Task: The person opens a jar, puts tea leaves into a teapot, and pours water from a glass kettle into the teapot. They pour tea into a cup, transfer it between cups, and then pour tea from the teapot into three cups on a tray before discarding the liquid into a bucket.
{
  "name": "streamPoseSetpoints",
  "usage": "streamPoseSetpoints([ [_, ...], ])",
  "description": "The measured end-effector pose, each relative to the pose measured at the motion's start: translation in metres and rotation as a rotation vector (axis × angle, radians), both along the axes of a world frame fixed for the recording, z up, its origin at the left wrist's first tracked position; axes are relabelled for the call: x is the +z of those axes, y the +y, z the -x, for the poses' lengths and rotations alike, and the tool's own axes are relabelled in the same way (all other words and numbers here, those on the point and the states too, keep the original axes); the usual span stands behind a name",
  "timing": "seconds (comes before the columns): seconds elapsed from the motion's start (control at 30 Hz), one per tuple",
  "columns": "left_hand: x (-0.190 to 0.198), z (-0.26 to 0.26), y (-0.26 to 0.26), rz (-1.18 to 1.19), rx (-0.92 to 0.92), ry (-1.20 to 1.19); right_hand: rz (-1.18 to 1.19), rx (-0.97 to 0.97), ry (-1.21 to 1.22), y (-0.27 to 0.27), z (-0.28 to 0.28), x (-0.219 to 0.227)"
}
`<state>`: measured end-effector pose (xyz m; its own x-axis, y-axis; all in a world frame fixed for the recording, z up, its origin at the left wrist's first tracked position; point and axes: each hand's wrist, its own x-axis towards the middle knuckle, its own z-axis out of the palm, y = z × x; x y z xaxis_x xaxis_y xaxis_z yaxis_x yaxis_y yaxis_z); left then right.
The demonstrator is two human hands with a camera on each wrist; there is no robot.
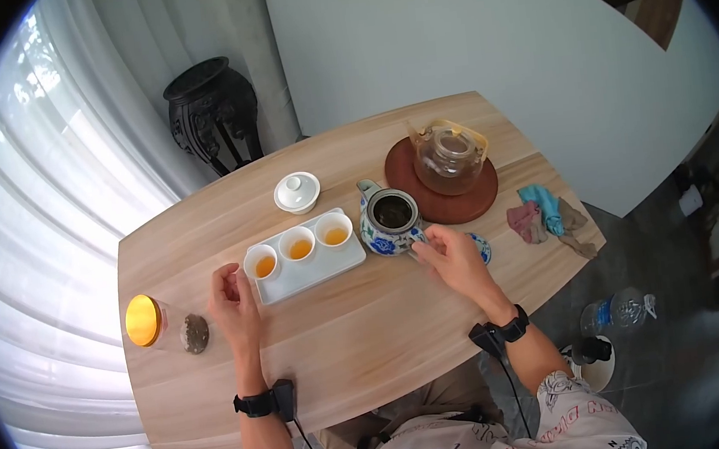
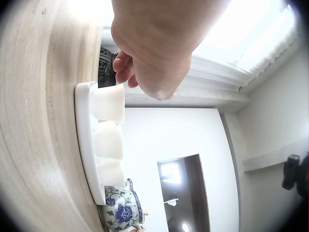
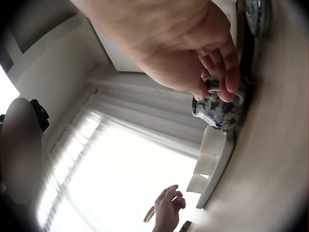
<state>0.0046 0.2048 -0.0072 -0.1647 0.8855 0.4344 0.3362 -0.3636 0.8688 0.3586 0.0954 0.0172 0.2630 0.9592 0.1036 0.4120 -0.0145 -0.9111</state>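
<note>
A blue-and-white teapot (image 1: pixel 386 244) stands lidless and upright on the table, right of a white tray (image 1: pixel 313 283). My right hand (image 1: pixel 459 268) holds its handle; in the right wrist view the thumb and fingers of that hand (image 3: pixel 193 53) meet around the handle of the teapot (image 3: pixel 219 113). Three white cups of amber liquid sit on the tray: left (image 1: pixel 263 272), middle (image 1: pixel 299 257), right (image 1: pixel 334 242). My left hand (image 1: pixel 235 310) is beside the left cup, its fingers loosely curled with nothing seen in them. In the left wrist view, the left hand (image 2: pixel 154 63) is above the tray's end.
A lidded white bowl (image 1: pixel 297 197) stands behind the tray. At the back right, a glass teapot (image 1: pixel 449 164) rests on a round brown board (image 1: pixel 483 200). A blue patterned lid (image 1: pixel 485 249) and cloths (image 1: pixel 547 211) lie to the right. A gold-lidded jar (image 1: pixel 144 320) lies at the left.
</note>
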Motion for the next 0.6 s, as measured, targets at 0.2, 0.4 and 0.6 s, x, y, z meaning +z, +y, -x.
streamPoseSetpoints([
  [0.2,0.0,0.001,0.0,-0.009,-0.005,0.007,-0.007,0.03,0.043,0.012,-0.004,-0.006],
  [0.4,0.001,0.0,-0.002,0.007,0.001,0.014,-0.014,-0.011,0.008,0.011,0.0,0.002],
  [0.6,0.004,-0.001,-0.003,0.021,0.001,0.01,-0.256,-0.108,-0.316,-0.008,0.017,0.026],
])
